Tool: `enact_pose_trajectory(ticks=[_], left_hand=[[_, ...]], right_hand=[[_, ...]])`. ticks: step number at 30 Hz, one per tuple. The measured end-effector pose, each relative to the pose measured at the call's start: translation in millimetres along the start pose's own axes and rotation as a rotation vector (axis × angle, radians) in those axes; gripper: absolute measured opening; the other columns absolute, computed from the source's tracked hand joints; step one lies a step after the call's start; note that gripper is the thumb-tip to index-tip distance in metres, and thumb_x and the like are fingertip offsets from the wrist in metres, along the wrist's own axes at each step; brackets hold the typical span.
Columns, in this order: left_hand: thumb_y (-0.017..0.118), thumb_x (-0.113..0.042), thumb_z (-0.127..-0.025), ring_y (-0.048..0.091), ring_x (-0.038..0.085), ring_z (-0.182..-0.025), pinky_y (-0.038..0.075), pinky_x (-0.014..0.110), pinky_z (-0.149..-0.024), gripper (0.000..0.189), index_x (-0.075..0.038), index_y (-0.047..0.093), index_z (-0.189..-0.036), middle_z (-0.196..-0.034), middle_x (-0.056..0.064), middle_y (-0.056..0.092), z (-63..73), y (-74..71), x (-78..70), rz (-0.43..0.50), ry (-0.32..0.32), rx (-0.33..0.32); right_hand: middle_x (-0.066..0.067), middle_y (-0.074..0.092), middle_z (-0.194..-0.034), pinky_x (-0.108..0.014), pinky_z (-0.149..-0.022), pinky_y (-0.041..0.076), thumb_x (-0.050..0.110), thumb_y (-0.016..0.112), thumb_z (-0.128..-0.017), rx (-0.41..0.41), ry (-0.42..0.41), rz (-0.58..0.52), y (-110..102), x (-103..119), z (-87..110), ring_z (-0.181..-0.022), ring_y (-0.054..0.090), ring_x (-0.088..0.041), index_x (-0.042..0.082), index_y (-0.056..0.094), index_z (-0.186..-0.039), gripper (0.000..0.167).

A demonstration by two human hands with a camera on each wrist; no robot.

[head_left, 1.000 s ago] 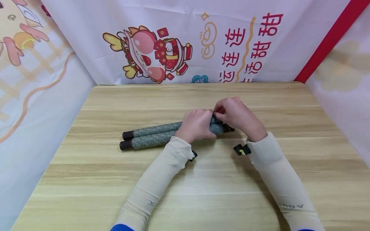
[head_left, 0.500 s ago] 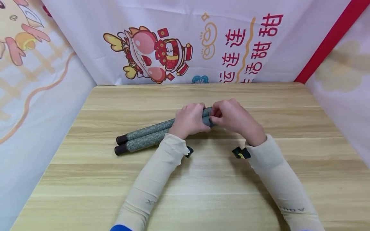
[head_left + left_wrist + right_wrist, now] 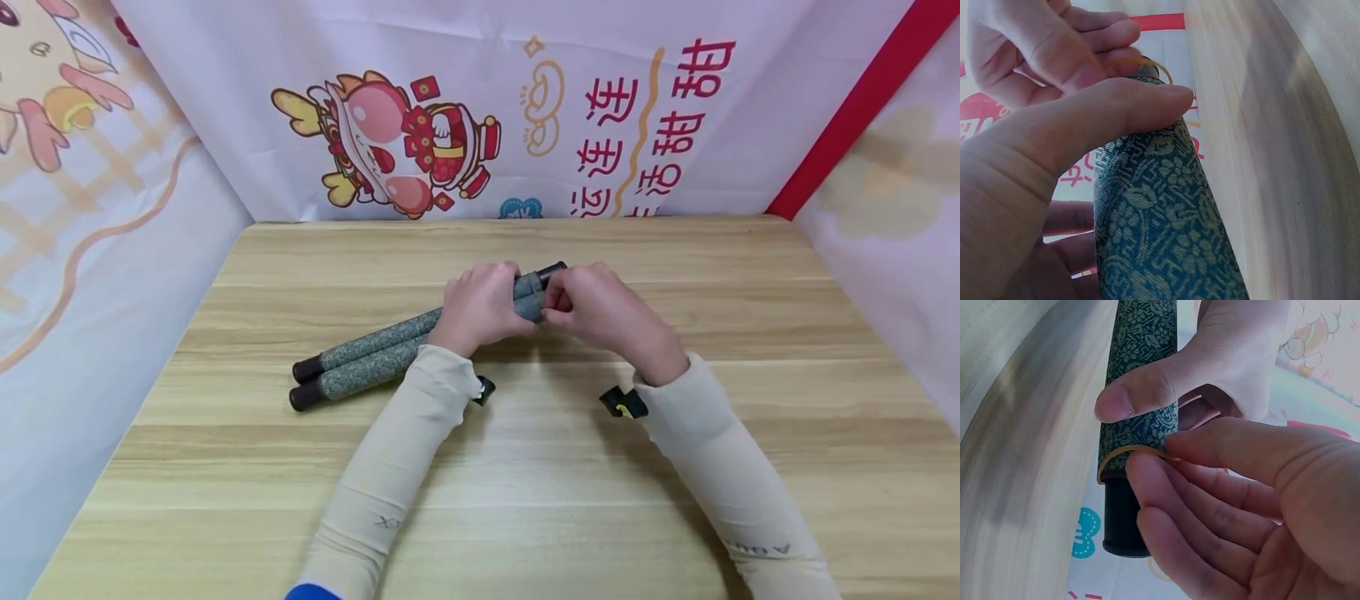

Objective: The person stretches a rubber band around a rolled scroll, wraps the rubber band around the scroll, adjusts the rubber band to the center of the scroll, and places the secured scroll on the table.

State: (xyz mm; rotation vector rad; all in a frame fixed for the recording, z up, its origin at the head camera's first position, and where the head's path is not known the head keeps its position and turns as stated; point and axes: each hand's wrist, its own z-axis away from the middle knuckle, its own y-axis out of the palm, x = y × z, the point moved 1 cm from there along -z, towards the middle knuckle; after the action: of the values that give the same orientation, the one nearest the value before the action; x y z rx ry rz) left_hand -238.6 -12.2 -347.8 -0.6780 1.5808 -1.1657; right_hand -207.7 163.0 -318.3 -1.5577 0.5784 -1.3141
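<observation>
Two rolls of green patterned brocade with dark end knobs, like a hanging scroll, lie side by side in the head view, slanting up to the right. My left hand grips both rolls near their right end, its thumb laid across the brocade in the right wrist view. At that end my right hand pinches a thin yellowish rubber band. The band loops over the brocade edge beside the black knob. In the left wrist view the band arches past the left thumb. Its far side is hidden.
Under the scroll is a light wood-grain table. White printed cloth hangs behind it and at both sides, with a red strip at the right corner. Small black devices sit at both wrists.
The scroll has shifted left and tilted, its left end lower and right end higher, together with the left hand. A dark knob now shows beyond the right hand, which has moved slightly left.
</observation>
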Motion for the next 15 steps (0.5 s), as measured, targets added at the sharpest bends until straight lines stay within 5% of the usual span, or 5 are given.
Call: enact_pose_trajectory(ticks=[6,15], left_hand=[[0.094,-0.047,-0.075,0.063,0.023,-0.087,0.053,0.051,-0.082,0.055,-0.015,0.065,-0.11,-0.097,0.001,0.067,-0.4,1.3,-0.6,-0.001,0.001,0.005],[0.095,-0.046,-0.074,0.063,0.023,-0.085,0.05,0.047,-0.077,0.055,-0.015,0.066,-0.11,-0.094,0.0,0.067,-1.1,1.9,1.9,0.012,-0.006,0.007]], right_hand=[[-0.008,0.073,-0.089,-0.034,-0.073,0.056,0.016,0.077,-0.097,-0.049,0.022,0.043,-0.4,0.7,1.5,-0.076,0.064,-0.022,0.006,0.076,-0.1,0.01],[-0.01,0.073,-0.089,-0.032,-0.069,0.055,0.015,0.075,-0.098,-0.017,0.017,0.083,2.0,-4.2,2.9,-0.074,0.063,-0.022,0.004,0.076,-0.098,0.011]])
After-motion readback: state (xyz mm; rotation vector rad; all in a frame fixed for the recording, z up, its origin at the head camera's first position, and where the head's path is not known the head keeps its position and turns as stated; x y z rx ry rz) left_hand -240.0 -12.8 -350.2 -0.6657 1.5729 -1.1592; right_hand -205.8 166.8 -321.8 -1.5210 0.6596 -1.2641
